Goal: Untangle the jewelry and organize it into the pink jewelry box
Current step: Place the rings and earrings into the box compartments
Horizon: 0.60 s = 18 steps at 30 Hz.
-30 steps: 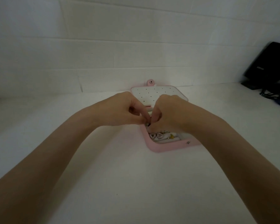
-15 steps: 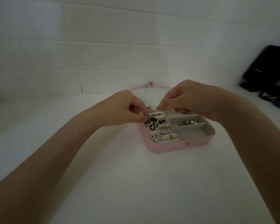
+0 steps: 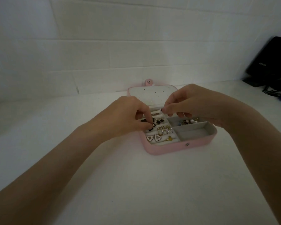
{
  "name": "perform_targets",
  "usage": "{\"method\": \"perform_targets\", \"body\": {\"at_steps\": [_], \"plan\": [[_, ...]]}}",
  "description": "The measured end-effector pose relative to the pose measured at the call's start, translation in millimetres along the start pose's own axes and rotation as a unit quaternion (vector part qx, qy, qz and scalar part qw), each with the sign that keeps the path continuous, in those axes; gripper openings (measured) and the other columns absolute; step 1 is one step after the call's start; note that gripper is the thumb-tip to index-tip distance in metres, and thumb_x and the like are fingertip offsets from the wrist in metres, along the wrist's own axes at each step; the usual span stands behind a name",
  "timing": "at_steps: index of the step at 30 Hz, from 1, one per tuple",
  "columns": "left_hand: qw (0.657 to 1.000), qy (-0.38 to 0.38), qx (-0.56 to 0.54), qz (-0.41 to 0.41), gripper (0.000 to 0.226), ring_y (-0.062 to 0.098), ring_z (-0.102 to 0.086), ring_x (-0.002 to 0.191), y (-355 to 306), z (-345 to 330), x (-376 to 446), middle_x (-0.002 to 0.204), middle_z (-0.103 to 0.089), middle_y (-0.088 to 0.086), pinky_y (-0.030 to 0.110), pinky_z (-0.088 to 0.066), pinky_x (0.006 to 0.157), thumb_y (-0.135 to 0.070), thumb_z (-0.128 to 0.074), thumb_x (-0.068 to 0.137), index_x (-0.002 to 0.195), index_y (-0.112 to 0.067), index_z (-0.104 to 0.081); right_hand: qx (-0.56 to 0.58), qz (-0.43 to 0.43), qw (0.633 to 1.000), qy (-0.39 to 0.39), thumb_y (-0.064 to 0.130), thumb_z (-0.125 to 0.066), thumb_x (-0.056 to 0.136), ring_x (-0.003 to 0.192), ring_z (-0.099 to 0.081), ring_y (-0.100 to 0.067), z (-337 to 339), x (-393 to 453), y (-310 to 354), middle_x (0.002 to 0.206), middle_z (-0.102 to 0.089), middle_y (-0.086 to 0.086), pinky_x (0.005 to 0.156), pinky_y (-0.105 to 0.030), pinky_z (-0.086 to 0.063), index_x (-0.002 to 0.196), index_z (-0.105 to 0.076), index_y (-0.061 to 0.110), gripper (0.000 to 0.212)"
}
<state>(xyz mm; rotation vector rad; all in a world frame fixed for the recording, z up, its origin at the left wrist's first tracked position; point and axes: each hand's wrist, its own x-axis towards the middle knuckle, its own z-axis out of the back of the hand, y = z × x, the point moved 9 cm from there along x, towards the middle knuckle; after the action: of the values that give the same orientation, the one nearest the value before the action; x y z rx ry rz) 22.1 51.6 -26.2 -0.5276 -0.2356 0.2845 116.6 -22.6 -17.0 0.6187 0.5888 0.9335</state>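
Pink jewelry box (image 3: 173, 147): open at frame centre on the table (image 3: 136, 184).
Left hand (image 3: 128, 116): black earring (image 3: 150, 128) pinched over left slots.
Right hand (image 3: 190, 101): something tiny apparently pinched; unclear.
Advice: earring should be seated gently, neighbours undisturbed.

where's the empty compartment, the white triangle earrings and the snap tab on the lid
empty compartment (image 3: 193, 133), head view, on its grey floor
white triangle earrings (image 3: 153, 138), head view, between the pair, on the left one's inner edge
snap tab (image 3: 149, 82), head view, on its pink round end
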Motion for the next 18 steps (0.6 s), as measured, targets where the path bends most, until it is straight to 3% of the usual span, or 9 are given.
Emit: {"method": "perform_targets", "body": {"at_steps": [4, 8, 11, 15, 18], "plan": [[0.999, 0.018, 0.022, -0.021, 0.003, 0.009, -0.04, 0.056, -0.5, 2.9, 0.8, 0.057, -0.045, -0.005, 0.021, -0.031, 0.054, -0.021, -0.071, 0.079, 0.078, -0.024, -0.071, 0.002, 0.002, 1.0, 0.01, 0.024, -0.072, 0.078, 0.058, -0.044, -0.009, -1.4, 1.3, -0.2, 0.066, -0.06, -0.002, 0.06, -0.026, -0.035, 0.078, -0.071, 0.009, 0.015], [0.999, 0.038, 0.008, -0.026, 0.016, 0.005, -0.038, 0.056, -2.0, 2.5, 1.7, 0.054, -0.039, -0.007, 0.018, -0.031, 0.054, -0.02, -0.072, 0.078, 0.072, -0.032, -0.064, 0.007, 0.009, 1.0, 0.018, 0.021, -0.071, 0.08, 0.057, -0.047, -0.007, -4.9, 3.0, 0.8, 0.073, -0.065, -0.004, 0.058, -0.021, -0.038, 0.078, -0.07, 0.008, 0.013], [0.999, 0.02, 0.008, -0.03, 0.02, 0.002, -0.04, 0.053, -3.9, 6.0, 1.9, 0.052, -0.037, -0.009, 0.016, -0.032, 0.053, -0.021, -0.074, 0.076, 0.069, -0.034, -0.062, 0.027, 0.016, 0.999, 0.021, 0.018, -0.068, 0.083, 0.051, -0.046, -0.003, -9.1, 1.7, 2.5, 0.071, -0.072, 0.002, 0.053, -0.019, -0.038, 0.076, -0.067, 0.011, 0.01], [0.999, -0.011, 0.03, -0.024, 0.015, 0.003, -0.04, 0.053, -1.9, 10.9, 0.7, 0.051, -0.037, -0.009, 0.018, -0.032, 0.053, -0.023, -0.075, 0.074, 0.069, -0.03, -0.063, 0.048, 0.016, 0.999, 0.017, 0.016, -0.066, 0.084, 0.056, -0.047, -0.008, -14.0, 0.4, 1.7, 0.08, -0.074, -0.002, 0.063, -0.029, -0.039, 0.077, -0.063, 0.01, 0.01], [0.999, -0.025, 0.039, -0.012, 0.012, 0.0, -0.042, 0.052, -2.9, 13.8, -0.2, 0.05, -0.036, -0.009, 0.016, -0.031, 0.052, -0.026, -0.075, 0.074, 0.069, -0.027, -0.064, 0.054, 0.014, 0.998, 0.013, 0.014, -0.066, 0.084, 0.054, -0.046, -0.009, -15.8, 0.2, 1.5, 0.08, -0.074, -0.003, 0.063, -0.03, -0.039, 0.075, -0.062, 0.011, 0.011]]}}
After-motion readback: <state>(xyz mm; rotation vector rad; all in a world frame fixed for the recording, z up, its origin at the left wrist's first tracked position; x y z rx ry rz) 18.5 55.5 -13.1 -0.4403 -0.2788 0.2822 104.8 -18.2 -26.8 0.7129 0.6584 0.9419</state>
